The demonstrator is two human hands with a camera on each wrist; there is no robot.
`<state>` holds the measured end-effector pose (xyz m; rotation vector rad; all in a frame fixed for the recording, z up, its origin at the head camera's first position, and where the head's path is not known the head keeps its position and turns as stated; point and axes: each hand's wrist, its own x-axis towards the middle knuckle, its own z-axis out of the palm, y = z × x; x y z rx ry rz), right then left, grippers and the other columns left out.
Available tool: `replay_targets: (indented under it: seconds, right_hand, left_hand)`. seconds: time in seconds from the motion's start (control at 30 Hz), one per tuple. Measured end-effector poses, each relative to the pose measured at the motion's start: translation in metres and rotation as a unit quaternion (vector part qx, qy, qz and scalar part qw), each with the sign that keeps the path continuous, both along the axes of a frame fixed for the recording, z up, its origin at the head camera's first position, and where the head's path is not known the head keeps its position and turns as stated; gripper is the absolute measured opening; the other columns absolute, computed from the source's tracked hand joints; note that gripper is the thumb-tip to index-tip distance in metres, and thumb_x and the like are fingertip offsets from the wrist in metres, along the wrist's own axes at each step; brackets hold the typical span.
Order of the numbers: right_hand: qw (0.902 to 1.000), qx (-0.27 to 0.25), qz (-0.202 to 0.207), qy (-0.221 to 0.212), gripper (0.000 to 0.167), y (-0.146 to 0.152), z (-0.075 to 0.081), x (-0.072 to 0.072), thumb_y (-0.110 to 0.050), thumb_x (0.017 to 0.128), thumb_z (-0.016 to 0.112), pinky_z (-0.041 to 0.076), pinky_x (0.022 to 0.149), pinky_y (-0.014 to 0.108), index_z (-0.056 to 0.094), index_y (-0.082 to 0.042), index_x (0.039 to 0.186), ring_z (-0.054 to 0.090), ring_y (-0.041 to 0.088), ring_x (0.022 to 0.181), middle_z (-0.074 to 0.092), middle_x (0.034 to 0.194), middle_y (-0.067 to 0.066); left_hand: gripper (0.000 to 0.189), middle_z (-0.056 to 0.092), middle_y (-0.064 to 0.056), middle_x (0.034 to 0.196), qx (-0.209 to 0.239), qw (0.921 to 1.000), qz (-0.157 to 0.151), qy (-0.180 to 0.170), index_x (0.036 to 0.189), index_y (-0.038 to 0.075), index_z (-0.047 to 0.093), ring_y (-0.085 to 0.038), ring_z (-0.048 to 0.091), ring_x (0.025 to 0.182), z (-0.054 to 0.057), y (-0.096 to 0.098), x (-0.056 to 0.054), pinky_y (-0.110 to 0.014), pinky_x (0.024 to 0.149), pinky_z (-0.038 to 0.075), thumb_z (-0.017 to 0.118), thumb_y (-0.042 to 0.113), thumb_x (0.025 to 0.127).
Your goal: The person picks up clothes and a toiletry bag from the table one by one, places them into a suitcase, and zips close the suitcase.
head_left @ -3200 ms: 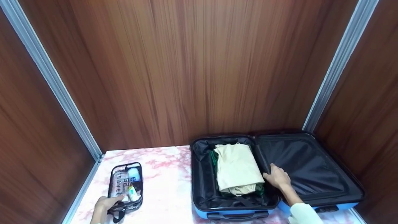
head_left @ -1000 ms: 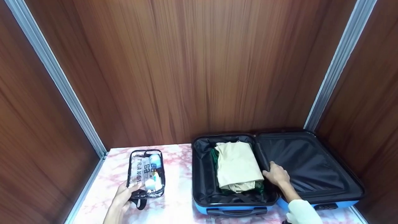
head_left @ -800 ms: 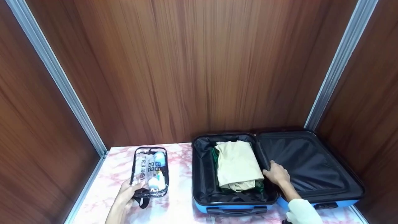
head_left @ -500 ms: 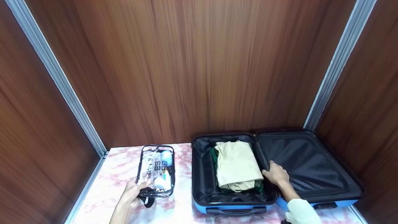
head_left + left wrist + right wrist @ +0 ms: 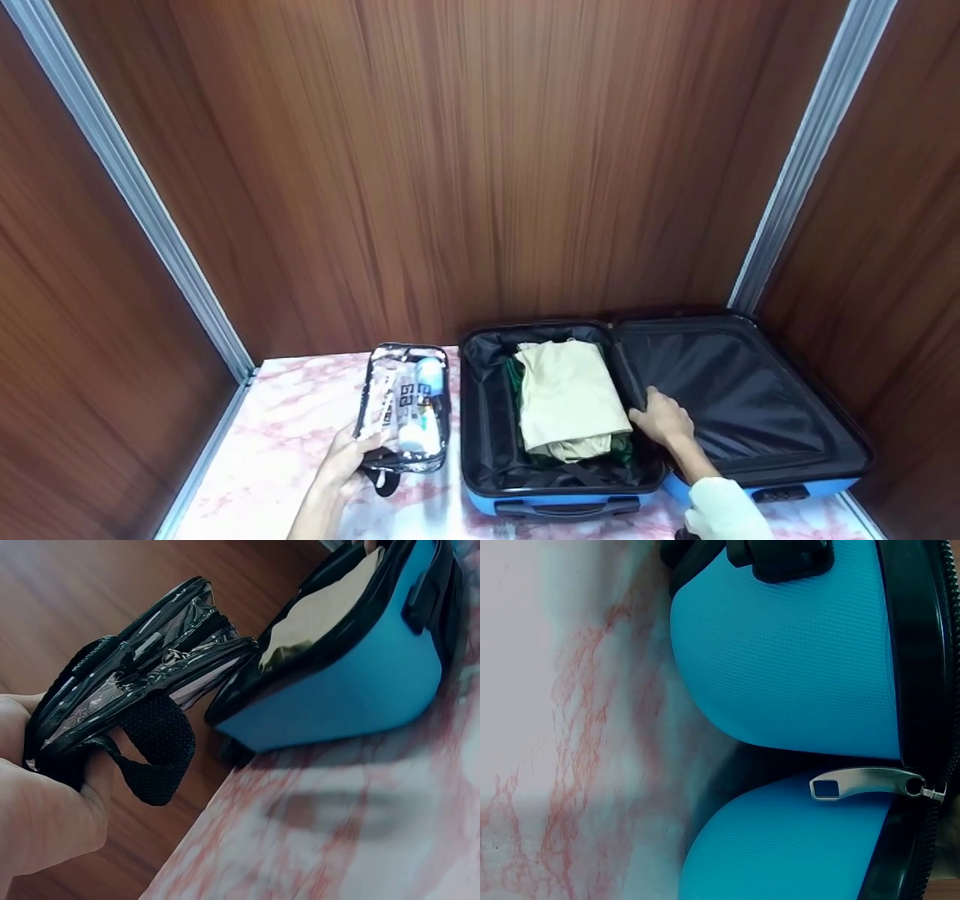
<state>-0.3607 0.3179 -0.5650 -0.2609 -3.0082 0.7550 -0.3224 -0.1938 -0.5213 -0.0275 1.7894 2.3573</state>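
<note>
My left hand (image 5: pixel 341 461) grips the near left corner of a clear, black-edged toiletry bag (image 5: pixel 405 409), holding it above the table. A blue bottle and other small toiletries show through its plastic. The left wrist view shows the bag's zipped end and black strap (image 5: pixel 169 757) beside the thumb. Just right of the bag lies an open blue suitcase (image 5: pixel 487 442), with a folded beige garment (image 5: pixel 574 397) over green cloth in its left half. My right hand (image 5: pixel 667 420) grips the suitcase's inner edge where the halves meet; its fingers are out of the right wrist view.
The suitcase's right half (image 5: pixel 742 405), black-lined, lies spread toward the right wall. A metal zipper pull (image 5: pixel 862 784) hangs between the two blue shells. Wood-grain panels (image 5: pixel 420 187) rise behind and beside the pink marbled table (image 5: pixel 277 450).
My left hand has lifted the toiletry bag off the table and carried it right, up to beside the suitcase's left edge. My right hand has kept its place on the inner edge.
</note>
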Motion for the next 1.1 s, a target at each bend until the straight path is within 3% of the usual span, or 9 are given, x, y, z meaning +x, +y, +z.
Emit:
replay_targets:
  seconds: [0.23, 0.47, 0.57, 0.87, 1.1]
  right_hand:
    - [1.0000, 0.001, -0.002, -0.002, 0.066, 0.000, 0.000, 0.000, -0.028, 0.092, 0.057, 0.047, 0.090, 0.065, 0.041, 0.011, 0.143, 0.055, 0.058, 0.112, 0.053, 0.135, 0.035]
    - [1.0000, -0.001, -0.001, 0.000, 0.065, 0.000, 0.001, 0.000, -0.028, 0.093, 0.058, 0.048, 0.090, 0.064, 0.041, 0.011, 0.143, 0.055, 0.057, 0.112, 0.053, 0.135, 0.035]
    - [1.0000, -0.003, -0.003, 0.000, 0.065, -0.001, -0.001, 0.001, -0.028, 0.093, 0.058, 0.047, 0.090, 0.064, 0.041, 0.010, 0.143, 0.055, 0.057, 0.112, 0.054, 0.135, 0.035]
    - [1.0000, -0.009, -0.003, 0.000, 0.064, -0.006, -0.001, 0.003, -0.028, 0.093, 0.058, 0.047, 0.091, 0.064, 0.042, 0.011, 0.142, 0.054, 0.057, 0.114, 0.053, 0.136, 0.035]
    - [0.9999, -0.010, -0.007, -0.001, 0.064, -0.007, 0.001, 0.002, -0.028, 0.093, 0.058, 0.047, 0.091, 0.064, 0.043, 0.010, 0.142, 0.055, 0.057, 0.113, 0.054, 0.135, 0.034]
  left_hand:
    - [0.052, 0.072, -0.005, 0.093, 0.021, 0.9994, -0.028, 0.001, 0.141, -0.017, 0.029, -0.008, 0.068, 0.065, 0.000, 0.021, -0.001, -0.021, 0.066, 0.059, 0.050, -0.006, 0.095]
    - [0.041, 0.074, -0.005, 0.089, 0.031, 0.9989, -0.036, -0.005, 0.132, -0.014, 0.041, -0.008, 0.068, 0.066, 0.000, 0.045, -0.005, -0.020, 0.065, 0.059, 0.053, -0.004, 0.094]
    - [0.047, 0.074, -0.007, 0.092, 0.028, 0.9986, -0.044, 0.005, 0.136, -0.018, 0.036, -0.007, 0.069, 0.068, -0.001, 0.054, -0.005, -0.021, 0.066, 0.059, 0.052, -0.004, 0.094]
    - [0.038, 0.072, -0.002, 0.086, 0.051, 0.9972, -0.054, 0.007, 0.129, -0.013, 0.044, -0.009, 0.069, 0.071, -0.004, 0.082, -0.004, -0.023, 0.070, 0.060, 0.054, -0.004, 0.093]
    - [0.033, 0.070, -0.001, 0.087, 0.078, 0.9951, -0.059, 0.012, 0.125, -0.010, 0.047, -0.008, 0.069, 0.074, -0.006, 0.104, -0.011, -0.021, 0.071, 0.059, 0.053, -0.005, 0.093]
